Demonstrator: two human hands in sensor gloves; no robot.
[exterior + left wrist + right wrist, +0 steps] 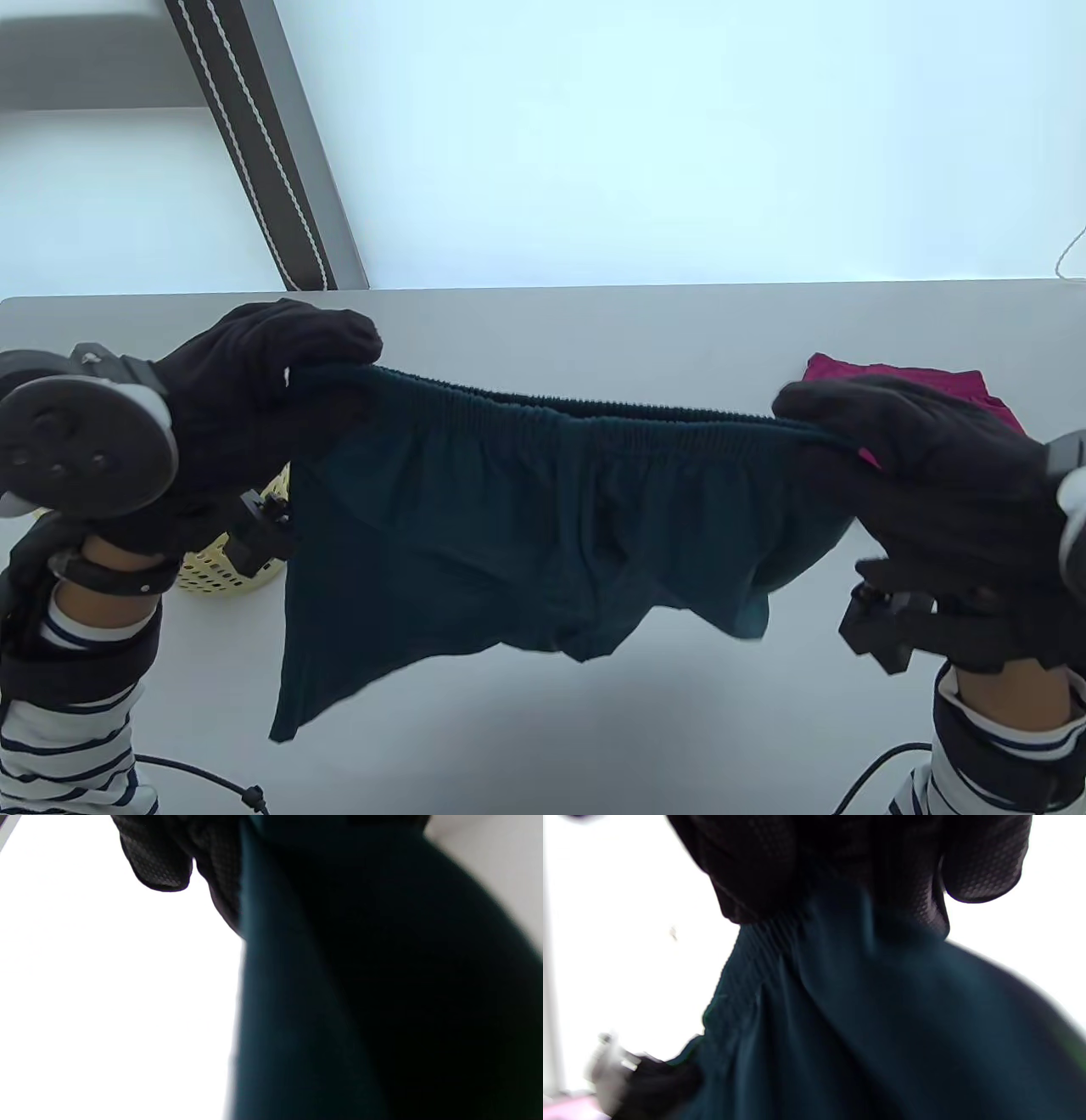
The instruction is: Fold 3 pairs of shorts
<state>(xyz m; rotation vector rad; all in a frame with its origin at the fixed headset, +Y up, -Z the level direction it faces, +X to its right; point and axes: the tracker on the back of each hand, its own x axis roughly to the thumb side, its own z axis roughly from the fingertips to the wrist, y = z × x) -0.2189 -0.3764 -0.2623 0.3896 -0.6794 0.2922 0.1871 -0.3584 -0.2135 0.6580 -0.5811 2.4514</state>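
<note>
Dark teal shorts (509,526) hang in the air above the table, stretched out by their elastic waistband. My left hand (297,365) grips the waistband's left end and my right hand (814,424) grips its right end. The legs dangle loose toward me. In the left wrist view the teal cloth (360,984) fills the right side under my gloved fingers (161,861). The right wrist view shows the gathered waistband (755,955) coming out from under my fingers (984,861). A magenta pair of shorts (916,382) lies on the table behind my right hand, partly hidden.
A pale yellow slotted basket (221,569) stands at the left, mostly hidden behind my left hand and the shorts. The white table (594,323) ends at its far edge just beyond the waistband. Black cables (195,777) run along the near edge.
</note>
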